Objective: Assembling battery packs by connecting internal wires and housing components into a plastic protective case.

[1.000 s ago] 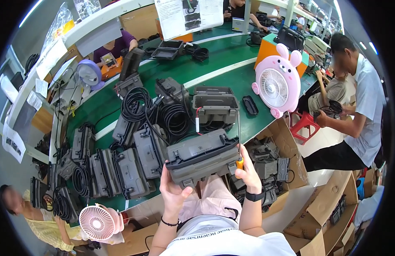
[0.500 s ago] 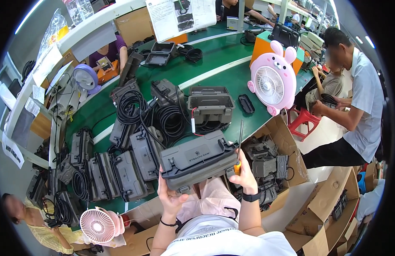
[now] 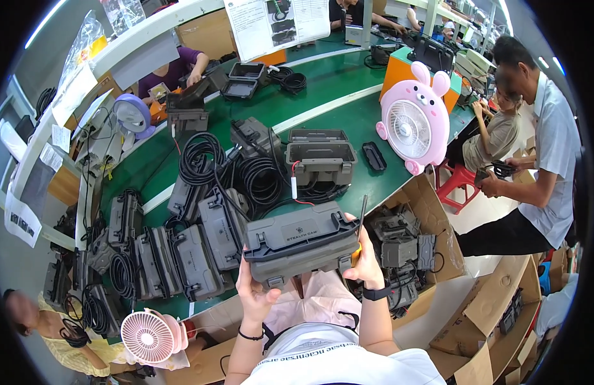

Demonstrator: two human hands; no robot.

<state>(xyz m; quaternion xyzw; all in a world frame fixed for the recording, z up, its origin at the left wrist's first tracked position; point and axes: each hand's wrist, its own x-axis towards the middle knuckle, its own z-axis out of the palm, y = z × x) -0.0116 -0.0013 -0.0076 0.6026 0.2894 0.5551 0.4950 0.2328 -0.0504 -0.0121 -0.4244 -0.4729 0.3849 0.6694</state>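
Between my two hands a grey-brown plastic case (image 3: pixel 303 247) is held level above the bench's near edge, its lid down; whether its latches are fastened I cannot tell. My left hand (image 3: pixel 254 296) grips the left end, thumb at the front. The right end is in my right hand (image 3: pixel 369 268), which also keeps a screwdriver (image 3: pixel 356 254) against it, yellow handle partly hidden by fingers and dark shaft pointing up. Just beyond stands an open case (image 3: pixel 322 172) with a red wire and white connector hanging out. A small black oblong part (image 3: pixel 374 156) lies to its right.
Several closed cases (image 3: pixel 197 263) and coiled black cables (image 3: pixel 258 179) crowd the green bench (image 3: pixel 338 115) on the left. A pink rabbit-shaped fan (image 3: pixel 412 122) stands at right, above a carton of cases (image 3: pixel 399 247). Co-workers sit or stand around.
My hands and the case have barely moved. Across the bench, a person in purple has reached out an arm, and a case there has changed position. At right, the standing person's hands have lowered slightly.
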